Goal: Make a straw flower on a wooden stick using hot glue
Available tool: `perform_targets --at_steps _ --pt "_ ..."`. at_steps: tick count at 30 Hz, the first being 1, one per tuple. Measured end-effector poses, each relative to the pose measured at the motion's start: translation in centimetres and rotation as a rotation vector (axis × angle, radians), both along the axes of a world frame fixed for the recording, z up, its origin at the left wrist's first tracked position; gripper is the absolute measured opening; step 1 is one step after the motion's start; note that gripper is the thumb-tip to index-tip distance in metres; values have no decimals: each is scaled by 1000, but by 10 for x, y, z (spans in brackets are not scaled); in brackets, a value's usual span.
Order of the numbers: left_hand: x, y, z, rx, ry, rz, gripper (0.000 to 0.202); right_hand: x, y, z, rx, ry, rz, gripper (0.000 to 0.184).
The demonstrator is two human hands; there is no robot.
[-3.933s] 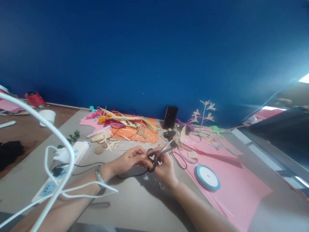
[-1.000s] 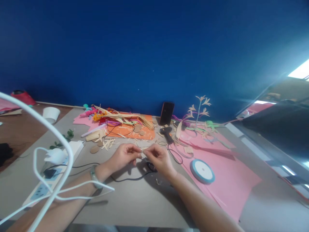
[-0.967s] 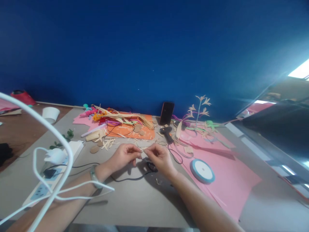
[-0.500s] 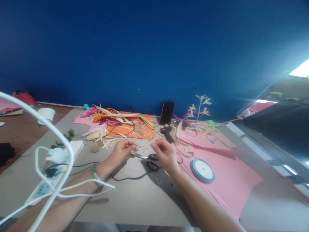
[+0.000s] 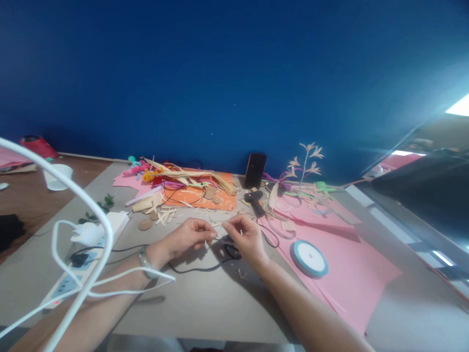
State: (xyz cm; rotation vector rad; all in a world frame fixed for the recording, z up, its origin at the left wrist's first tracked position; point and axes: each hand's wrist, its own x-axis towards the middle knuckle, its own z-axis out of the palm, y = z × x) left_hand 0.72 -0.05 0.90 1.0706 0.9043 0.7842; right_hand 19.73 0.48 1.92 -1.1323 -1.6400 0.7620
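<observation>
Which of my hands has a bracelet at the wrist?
Your left hand: the pale bracelet sits just behind it, while your right hand shows none.

a grey table [image 5: 205,303] bears pink paper [image 5: 351,274] and, seemingly, scissors [image 5: 233,253].

Left grip [image 5: 186,238], right grip [image 5: 246,239] — pinched, close

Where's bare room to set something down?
The grey tabletop between left forearm and right forearm, from black cord to near edge; also the pink paper right of the ribbon spool. Crowded: the back, around the orange sheet and glue gun.
</observation>
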Motion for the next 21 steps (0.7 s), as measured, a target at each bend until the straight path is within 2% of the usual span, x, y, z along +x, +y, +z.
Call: perform_targets --at_steps 6,8,11,14,16,21 --pt "-2 -2 9 -73 -152 -14 26 -1 -1 0 34 -22 0 19" --pt "-2 -2 10 -89 -209 36 26 -1 -3 1 98 -75 16 18" --pt "-1 1 8 -79 -234 105 27 -1 -7 3 279 -247 92 17" --pt "0 2 3 -16 -195 135 27 -1 -10 4 471 -443 198 17" --pt "0 2 1 60 -124 125 27 -2 -11 2 547 -529 249 17" --pt "1 -3 5 192 80 80 32 -2 -11 -1 526 -538 311 16"
